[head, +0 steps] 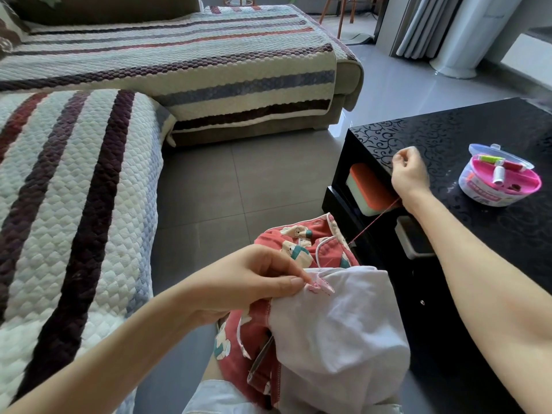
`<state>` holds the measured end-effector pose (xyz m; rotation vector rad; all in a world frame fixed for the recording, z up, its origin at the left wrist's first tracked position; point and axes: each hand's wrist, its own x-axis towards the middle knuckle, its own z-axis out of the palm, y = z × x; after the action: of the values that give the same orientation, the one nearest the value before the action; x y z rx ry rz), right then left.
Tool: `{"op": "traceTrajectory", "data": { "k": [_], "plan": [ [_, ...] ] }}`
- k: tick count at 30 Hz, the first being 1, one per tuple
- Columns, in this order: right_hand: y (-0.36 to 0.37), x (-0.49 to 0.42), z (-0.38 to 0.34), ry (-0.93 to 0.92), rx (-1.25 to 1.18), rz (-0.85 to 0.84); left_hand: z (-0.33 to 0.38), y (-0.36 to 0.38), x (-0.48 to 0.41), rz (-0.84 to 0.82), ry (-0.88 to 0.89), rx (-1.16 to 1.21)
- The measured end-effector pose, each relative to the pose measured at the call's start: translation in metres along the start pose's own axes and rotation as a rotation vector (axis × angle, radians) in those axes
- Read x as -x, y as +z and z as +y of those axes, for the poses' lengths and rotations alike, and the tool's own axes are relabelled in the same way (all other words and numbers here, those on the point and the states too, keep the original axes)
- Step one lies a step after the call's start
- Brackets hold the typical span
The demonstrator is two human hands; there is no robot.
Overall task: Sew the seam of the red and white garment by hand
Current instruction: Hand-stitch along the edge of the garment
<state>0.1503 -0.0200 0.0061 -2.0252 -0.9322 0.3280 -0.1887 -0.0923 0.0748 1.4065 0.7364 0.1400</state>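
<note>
The left hand [254,282] pinches the seam [322,286] of the red and white garment [328,318], low centre on the lap; the right hand [407,171], right of centre, clenches a taut red thread [376,221]. Overpulling may pucker fabric or snap it

Black table [442,135]: pink sewing kit [499,186] on top, open. Orange-green box [369,189] sits in the table's side shelf. Tile floor [239,189] carries table and sofa [349,82]. Striped covers [89,204] lie on sofa seats. Garment [337,324] is on the lap.
</note>
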Motion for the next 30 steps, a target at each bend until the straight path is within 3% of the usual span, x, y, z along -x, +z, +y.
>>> {"op": "traceTrajectory", "data": {
  "k": [2, 3, 7, 9, 12, 20, 22, 26, 30],
  "plan": [
    [-0.001, 0.009, -0.006, -0.077, 0.182, -0.127, -0.002, -0.002, 0.001, -0.002, 0.011, 0.025],
    [-0.001, 0.024, -0.016, -0.154, 0.162, -0.252, -0.002, -0.003, 0.001, 0.001, 0.014, 0.033],
    [-0.016, 0.121, -0.061, -0.332, -0.21, -0.838, -0.001, -0.005, 0.0, -0.02, 0.033, 0.022],
    [-0.025, 0.151, -0.065, -0.404, -0.264, -0.97, -0.001, -0.004, -0.001, -0.031, 0.04, 0.014],
    [-0.03, 0.168, -0.061, -0.432, -0.285, -1.039, -0.002, -0.002, -0.001, -0.061, 0.048, 0.024],
    [-0.03, 0.17, -0.057, -0.46, -0.287, -1.024, -0.003, -0.001, -0.005, -0.063, 0.037, 0.006],
    [-0.025, 0.161, -0.055, -0.46, -0.209, -0.874, -0.002, -0.002, -0.005, -0.074, 0.029, 0.026],
    [-0.005, 0.129, -0.041, -0.53, 0.247, -0.373, 0.001, -0.002, -0.004, -0.104, 0.01, 0.068],
    [0.015, 0.094, -0.024, -0.396, 0.448, -0.181, 0.006, -0.001, 0.0, -0.15, 0.012, 0.112]
  ]
}}
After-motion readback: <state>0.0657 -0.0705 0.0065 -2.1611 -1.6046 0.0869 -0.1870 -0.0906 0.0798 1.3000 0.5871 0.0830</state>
